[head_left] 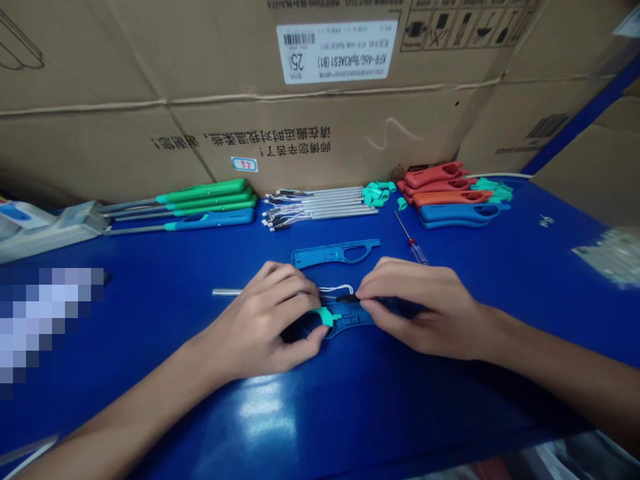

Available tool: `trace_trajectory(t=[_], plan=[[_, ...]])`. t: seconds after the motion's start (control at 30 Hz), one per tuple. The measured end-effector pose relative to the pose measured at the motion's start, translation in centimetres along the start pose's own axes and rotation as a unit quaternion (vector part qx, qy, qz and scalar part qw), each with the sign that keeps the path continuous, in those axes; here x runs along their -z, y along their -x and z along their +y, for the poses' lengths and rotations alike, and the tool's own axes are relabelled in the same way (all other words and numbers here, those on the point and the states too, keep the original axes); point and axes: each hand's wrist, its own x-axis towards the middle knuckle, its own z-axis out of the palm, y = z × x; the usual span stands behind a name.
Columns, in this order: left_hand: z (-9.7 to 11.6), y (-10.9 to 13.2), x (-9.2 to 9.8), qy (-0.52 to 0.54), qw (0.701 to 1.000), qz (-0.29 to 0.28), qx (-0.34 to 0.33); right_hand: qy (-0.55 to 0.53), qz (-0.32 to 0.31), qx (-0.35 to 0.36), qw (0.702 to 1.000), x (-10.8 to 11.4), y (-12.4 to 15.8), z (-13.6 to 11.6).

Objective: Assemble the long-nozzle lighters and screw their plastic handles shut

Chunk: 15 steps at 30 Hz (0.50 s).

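My left hand [277, 317] is closed round a blue lighter casing half [353, 320] lying on the table, with the thumb against a teal trigger [327, 316] at its finger loop. A thin silver tube [227, 292] passes under the left fingers and sticks out to the left. My right hand [420, 310] pinches a small black piece [347, 297] over the casing. White wires [340, 288] loop between this piece and the left fingers. Just beyond both hands lies a second blue casing half [335, 253], its inner side up.
Assembled green lighters [210, 197] lie at the back left, beside a white power strip [60, 230]. Several silver tubes with wires [335, 203], teal triggers [379, 193], red casings [435, 177] and a screwdriver [413, 241] are further right. A cardboard box [240, 120] stands behind.
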Motion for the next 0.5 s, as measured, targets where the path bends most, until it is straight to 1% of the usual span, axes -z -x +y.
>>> trace_trajectory(t=[0.17,0.33,0.5], plan=[[0.00,-0.05,0.08,-0.011,1.000,0.012,-0.005,0.004,0.008,0.012,1.000,0.05,0.15,0.23],[0.15,-0.06,0.38,-0.010,0.999,0.030,-0.024,-0.005,0.034,0.026,0.999,0.18,0.31,-0.10],[0.19,-0.22,0.49,-0.005,0.999,0.023,-0.033,-0.011,0.046,0.018,0.999,0.15,0.05,-0.68]])
